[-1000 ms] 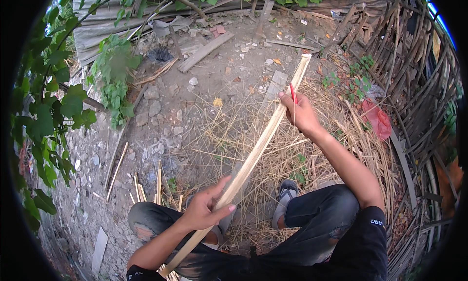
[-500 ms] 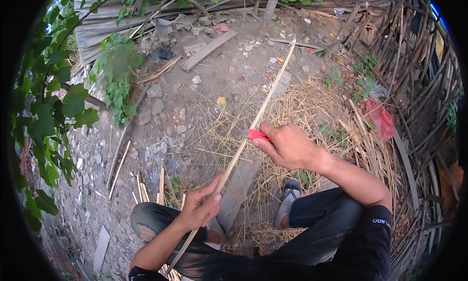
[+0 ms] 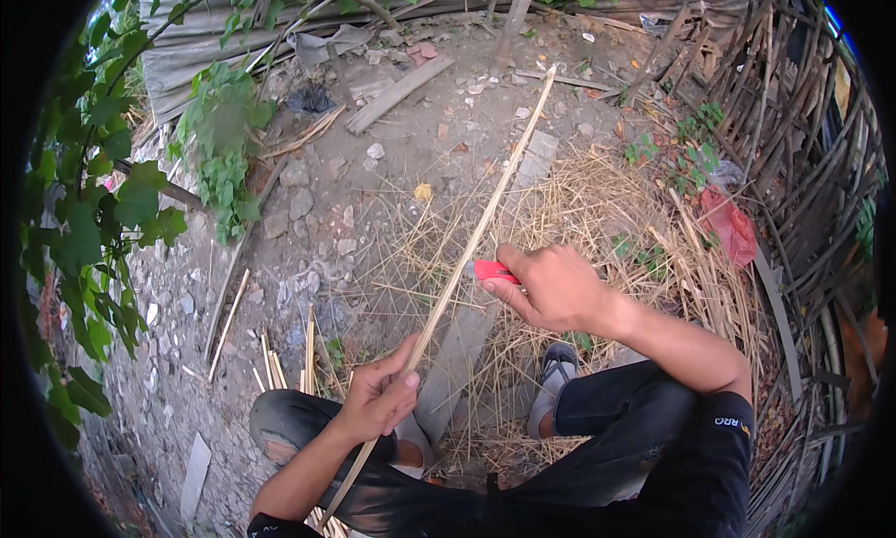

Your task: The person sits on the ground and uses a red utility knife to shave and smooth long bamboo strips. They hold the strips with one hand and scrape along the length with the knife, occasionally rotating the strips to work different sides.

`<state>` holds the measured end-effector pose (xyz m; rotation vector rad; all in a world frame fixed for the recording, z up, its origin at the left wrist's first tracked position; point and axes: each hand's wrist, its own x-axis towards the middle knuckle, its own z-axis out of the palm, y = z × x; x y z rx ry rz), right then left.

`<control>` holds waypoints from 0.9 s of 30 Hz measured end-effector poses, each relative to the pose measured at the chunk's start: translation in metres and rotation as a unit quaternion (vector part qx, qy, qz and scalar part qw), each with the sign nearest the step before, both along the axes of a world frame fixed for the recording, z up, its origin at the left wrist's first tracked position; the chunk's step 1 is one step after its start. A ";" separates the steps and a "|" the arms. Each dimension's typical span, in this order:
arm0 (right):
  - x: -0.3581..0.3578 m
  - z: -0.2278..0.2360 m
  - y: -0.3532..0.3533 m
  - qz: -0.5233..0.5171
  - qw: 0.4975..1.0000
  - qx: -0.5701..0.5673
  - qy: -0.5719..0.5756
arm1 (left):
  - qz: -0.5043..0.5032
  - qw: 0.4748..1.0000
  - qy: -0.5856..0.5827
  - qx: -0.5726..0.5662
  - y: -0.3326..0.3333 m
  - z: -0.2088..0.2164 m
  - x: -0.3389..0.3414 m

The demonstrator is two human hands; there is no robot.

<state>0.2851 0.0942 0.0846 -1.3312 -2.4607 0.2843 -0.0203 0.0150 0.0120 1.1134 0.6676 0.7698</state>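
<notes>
A long, pale bamboo strip (image 3: 491,204) runs slantwise from beside my lap up toward the far ground. My left hand (image 3: 378,398) is closed around its lower part, above my left knee. In my right hand (image 3: 563,288) is a red-handled utility knife (image 3: 496,272), gripped with the thumb along its side. The knife's front end points left at the strip's middle; a small gap seems to lie between the handle and the strip. Its blade is hard to make out.
Thin bamboo shavings (image 3: 597,197) cover the ground ahead and to the right. Split sticks (image 3: 310,347) stand by my left knee. A flat board (image 3: 457,365) lies between my feet. Stacked branches (image 3: 793,165) line the right side; leafy vines (image 3: 93,221) hang at left.
The bamboo strip's far end has swung slightly left. The knife, which was over the strip, now sits just to its right. My left hand has barely moved.
</notes>
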 end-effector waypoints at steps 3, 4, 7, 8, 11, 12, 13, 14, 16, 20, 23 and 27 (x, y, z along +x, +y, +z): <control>0.011 -0.002 0.013 -0.030 0.999 0.007 0.015 | -0.017 0.999 0.032 0.037 -0.002 -0.001 -0.002; 0.014 -0.002 0.016 -0.033 0.999 0.011 0.022 | -0.016 0.998 0.043 0.040 -0.002 -0.001 -0.002; 0.023 -0.001 0.020 -0.042 0.999 0.018 0.029 | -0.016 0.997 0.066 0.046 -0.003 0.001 -0.001; 0.025 0.000 0.019 -0.045 0.999 0.017 0.022 | -0.017 0.997 0.066 0.046 -0.004 0.001 -0.001; 0.035 -0.002 0.024 -0.085 0.995 0.004 0.050 | -0.019 0.993 0.102 0.052 -0.004 0.007 -0.002; 0.041 -0.005 0.030 -0.103 0.992 -0.002 0.067 | -0.020 0.991 0.120 0.055 -0.003 0.007 -0.003; 0.051 -0.007 0.043 -0.142 0.987 -0.010 0.069 | -0.017 0.986 0.148 0.077 -0.005 0.004 -0.007; 0.068 -0.008 0.057 -0.183 0.980 -0.016 0.072 | -0.016 0.979 0.176 0.100 -0.008 -0.001 -0.013; 0.111 -0.017 0.080 -0.256 0.960 -0.045 0.099 | -0.026 0.971 0.201 0.123 -0.013 -0.005 -0.015; 0.214 -0.052 0.097 -0.443 0.870 0.059 0.206 | -0.100 0.964 0.222 0.104 -0.021 0.001 -0.010; 0.272 -0.070 0.085 -0.514 0.833 0.109 0.174 | -0.129 0.963 0.223 0.085 -0.026 0.005 -0.011; 0.280 -0.073 0.071 -0.496 0.822 0.138 0.242 | -0.060 0.974 0.191 0.110 -0.019 -0.004 -0.003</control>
